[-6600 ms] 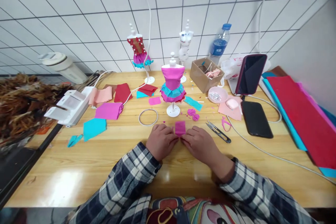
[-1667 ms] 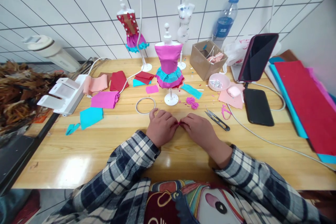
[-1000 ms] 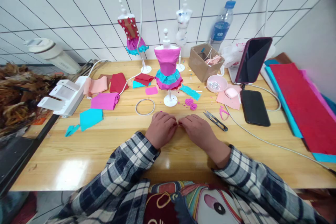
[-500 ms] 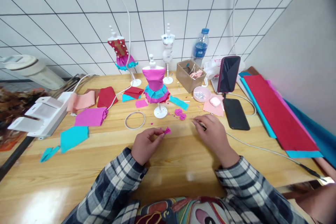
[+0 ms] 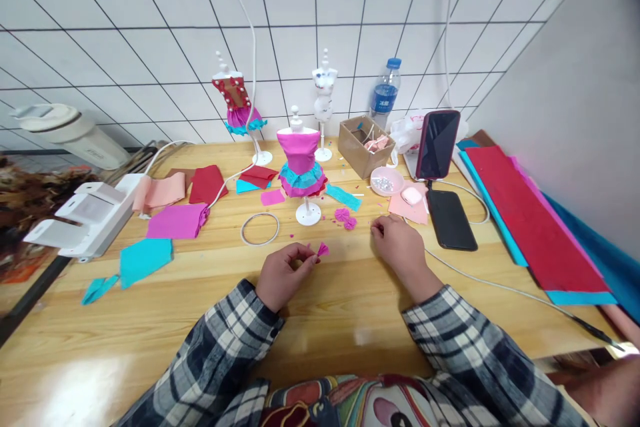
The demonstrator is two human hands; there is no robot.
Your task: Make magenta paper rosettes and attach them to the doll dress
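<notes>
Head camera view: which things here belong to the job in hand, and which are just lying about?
Likely part of the job:
pink gathered piece, pinched in the left hand
pink ruffled pieces
dress form in pink

Likely just lying about:
plastic bottle
flat black phone
white tumbler

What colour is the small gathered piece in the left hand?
The gathered piece is bright magenta-pink, best seen in the head view.

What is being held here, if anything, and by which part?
Left grip: a small magenta piece, pinched by its narrow gathered end, flared end outward. Right grip: curled; cannot tell whether it holds anything.
</notes>
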